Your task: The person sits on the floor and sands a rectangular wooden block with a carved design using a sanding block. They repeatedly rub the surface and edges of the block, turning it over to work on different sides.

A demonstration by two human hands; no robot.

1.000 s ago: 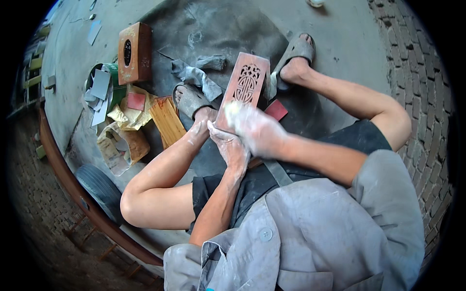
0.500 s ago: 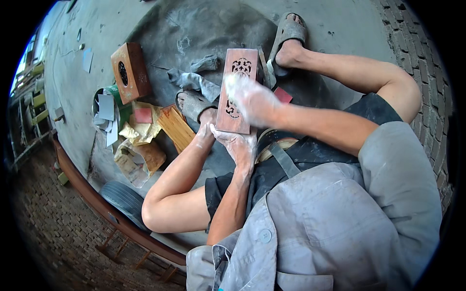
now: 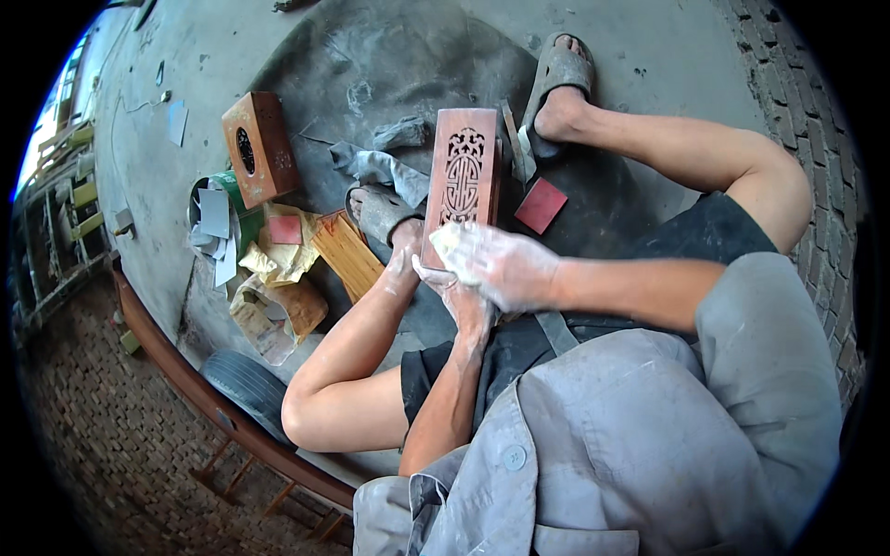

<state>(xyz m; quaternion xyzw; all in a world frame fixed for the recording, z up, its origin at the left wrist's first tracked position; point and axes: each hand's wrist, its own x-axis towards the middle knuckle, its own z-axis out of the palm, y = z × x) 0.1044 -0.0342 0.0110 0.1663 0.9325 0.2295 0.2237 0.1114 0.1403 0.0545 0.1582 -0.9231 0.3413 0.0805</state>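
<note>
A long reddish wooden box (image 3: 438, 185) with a carved openwork pattern on its top face lies in front of me, pointing away. My left hand (image 3: 466, 306), white with dust, grips its near end from below. My right hand (image 3: 510, 267), also dusty and a little blurred, presses a pale yellow pad (image 3: 449, 243) flat on the near part of the top face. The pad's material is not clear, and the fingers partly cover it. The near end of the carving is hidden under the right hand.
Left of my foot stand a second wooden box (image 3: 269, 153) with an oval opening, a green tin (image 3: 248, 225) with grey sheets, crumpled yellow paper (image 3: 269, 269) and wooden slats (image 3: 345, 255). A red square (image 3: 540, 205) lies right of the box. A tire (image 3: 243, 387) rests lower left.
My right hand and the pad have slid from the middle of the top face toward the near end, uncovering more carving. The red square shows fully now. My left hand keeps its grip.
</note>
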